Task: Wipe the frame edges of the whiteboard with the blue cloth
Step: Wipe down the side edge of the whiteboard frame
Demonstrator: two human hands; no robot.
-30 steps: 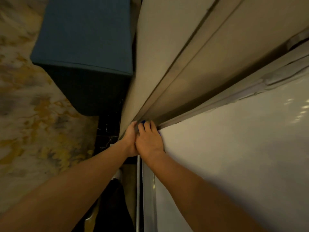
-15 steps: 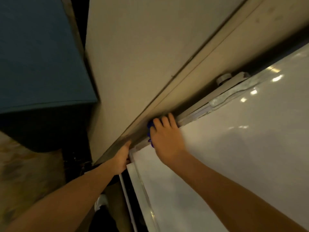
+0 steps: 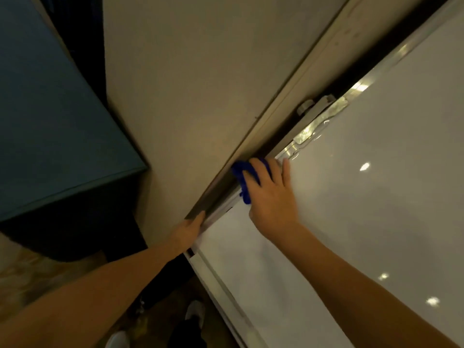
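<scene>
The whiteboard (image 3: 351, 209) fills the right half of the view, glossy white with a pale metal frame edge (image 3: 221, 212) running diagonally along its upper left. My right hand (image 3: 270, 197) presses the blue cloth (image 3: 242, 175) onto that edge, fingers spread over it; only a bunched part of the cloth shows past my fingers. My left hand (image 3: 189, 228) grips the board's corner lower down the same edge, its fingers hidden behind the frame.
A beige wall (image 3: 188, 84) with a raised trim strip lies right behind the frame. A metal bracket (image 3: 316, 106) sits on the edge further up. A blue box-like furniture piece (image 3: 50, 121) stands at left. My shoes (image 3: 194, 310) show below.
My right hand has slid the blue cloth up along the frame edge, away from my left hand, which stayed at the corner. The view has swung to show more of the board.
</scene>
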